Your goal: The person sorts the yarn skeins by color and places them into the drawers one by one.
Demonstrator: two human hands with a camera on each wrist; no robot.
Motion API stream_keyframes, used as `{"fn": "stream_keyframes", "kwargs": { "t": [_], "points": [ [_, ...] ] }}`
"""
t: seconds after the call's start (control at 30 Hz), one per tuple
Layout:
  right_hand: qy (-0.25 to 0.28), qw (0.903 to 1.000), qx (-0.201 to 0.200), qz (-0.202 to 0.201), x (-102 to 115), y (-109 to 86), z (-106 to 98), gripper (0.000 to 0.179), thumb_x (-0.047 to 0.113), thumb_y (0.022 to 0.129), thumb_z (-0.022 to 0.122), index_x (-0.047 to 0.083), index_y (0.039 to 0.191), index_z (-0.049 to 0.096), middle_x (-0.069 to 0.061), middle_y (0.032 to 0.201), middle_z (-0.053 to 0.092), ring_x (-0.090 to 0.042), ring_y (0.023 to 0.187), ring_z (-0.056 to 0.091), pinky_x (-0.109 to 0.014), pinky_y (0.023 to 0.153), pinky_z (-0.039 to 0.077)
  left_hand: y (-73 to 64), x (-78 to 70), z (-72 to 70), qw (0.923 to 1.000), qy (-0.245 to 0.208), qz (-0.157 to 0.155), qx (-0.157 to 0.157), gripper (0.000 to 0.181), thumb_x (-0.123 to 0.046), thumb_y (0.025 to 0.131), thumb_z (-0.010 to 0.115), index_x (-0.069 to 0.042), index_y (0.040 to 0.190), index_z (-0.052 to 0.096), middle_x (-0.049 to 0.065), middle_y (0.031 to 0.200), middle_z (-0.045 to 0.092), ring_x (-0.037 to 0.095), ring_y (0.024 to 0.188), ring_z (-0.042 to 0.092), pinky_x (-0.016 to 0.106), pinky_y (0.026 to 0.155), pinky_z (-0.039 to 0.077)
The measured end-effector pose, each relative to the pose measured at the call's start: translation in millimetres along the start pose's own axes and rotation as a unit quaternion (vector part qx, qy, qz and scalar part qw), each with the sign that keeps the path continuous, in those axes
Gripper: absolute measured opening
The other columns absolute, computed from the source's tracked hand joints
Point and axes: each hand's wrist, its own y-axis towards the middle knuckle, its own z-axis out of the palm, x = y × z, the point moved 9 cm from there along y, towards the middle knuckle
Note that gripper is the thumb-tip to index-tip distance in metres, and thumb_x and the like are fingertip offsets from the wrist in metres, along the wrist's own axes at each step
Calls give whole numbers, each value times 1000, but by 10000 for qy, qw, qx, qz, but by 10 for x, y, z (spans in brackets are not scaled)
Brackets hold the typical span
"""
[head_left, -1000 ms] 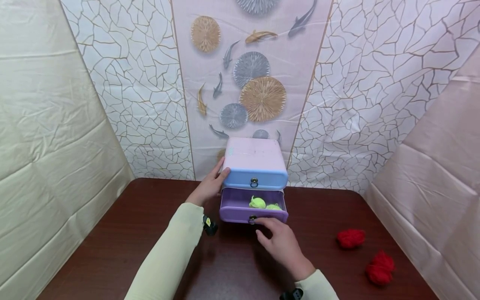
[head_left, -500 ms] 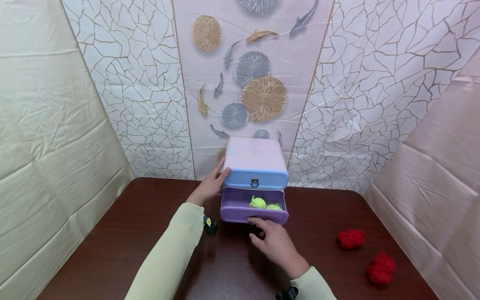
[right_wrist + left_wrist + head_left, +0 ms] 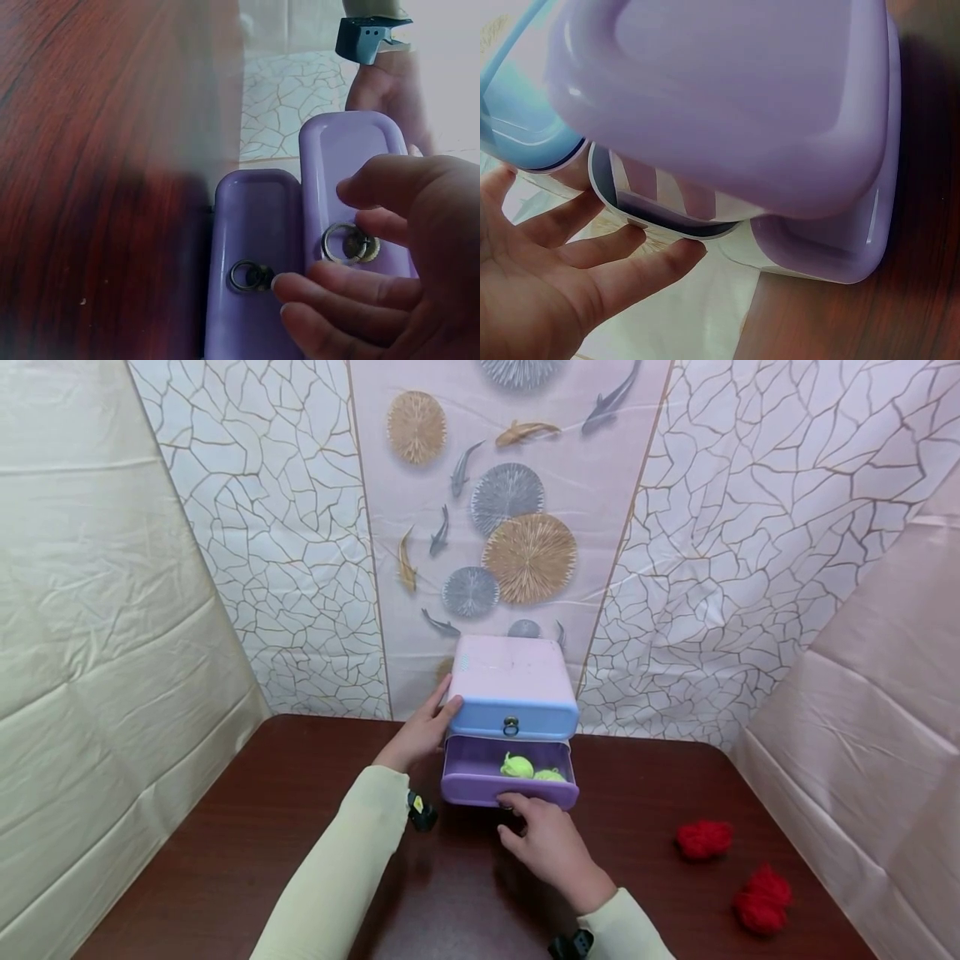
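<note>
A small drawer cabinet with a pink top point(image 3: 512, 672) stands on the table. Its blue top drawer point(image 3: 480, 720) is closed, while the purple drawer point(image 3: 476, 789) below is pulled out. Inside that one lie a yellow-green yarn ball point(image 3: 517, 766) and a second yellow-green yarn ball point(image 3: 551, 774). My left hand point(image 3: 416, 735) rests on the cabinet's left side, fingers spread along it. At the pulled-out drawer's front, my right hand point(image 3: 555, 843) has its index finger by the ring pull point(image 3: 325, 244), thumb apart. Lower down, another purple drawer front point(image 3: 255, 217) shows in the right wrist view.
Two red yarn bundles lie at the table's right: one farther bundle point(image 3: 703, 840) and one nearer bundle point(image 3: 762, 900). The dark wooden table point(image 3: 300, 793) is enclosed by a patterned backdrop point(image 3: 300, 610) behind and cream cloth at the sides.
My right hand has shifted slightly left, so its fingers now cover the ring pull in the head view. The left hand and the drawers look unchanged.
</note>
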Motion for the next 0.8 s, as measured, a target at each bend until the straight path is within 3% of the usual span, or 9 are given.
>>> {"fn": "stream_keyframes", "kwargs": {
  "t": [0.23, 0.4, 0.53, 0.8],
  "points": [
    [-396, 9991, -159, -77, 51, 20, -43, 27, 28, 81, 75, 23, 106, 68, 6, 83, 68, -7, 70, 57, -26, 60, 45, 4, 1, 1, 10000, -2, 34, -7, 80, -78, 83, 43, -52, 151, 11, 9, 160, 25, 41, 127, 50, 49, 81, 56],
    [-655, 9978, -85, -7, 59, 14, -47, 30, 28, 82, 74, 23, 110, 67, 0, 89, 71, -18, 75, 64, -35, 58, 48, 1, 6, 5, 10000, 22, 0, 14, 75, -76, 85, 43, -54, 150, 11, 8, 161, 23, 41, 129, 48, 48, 80, 56],
    [-962, 9953, -79, 65, 73, 11, -72, 32, 29, 82, 74, 23, 113, 68, -4, 93, 70, -26, 70, 64, -40, 53, 47, -1, 0, 1, 10000, 30, -17, 22, 74, -77, 85, 42, -56, 149, 11, 8, 161, 23, 41, 129, 47, 50, 82, 56],
    [-1071, 9941, 133, 110, 123, 40, -36, 33, 30, 84, 72, 18, 114, 69, -6, 99, 69, -25, 78, 65, -43, 62, 53, -4, -2, -7, 10000, 14, -24, 20, 74, -77, 85, 43, -57, 148, 11, 7, 161, 23, 41, 130, 47, 53, 84, 55]
  ]
}}
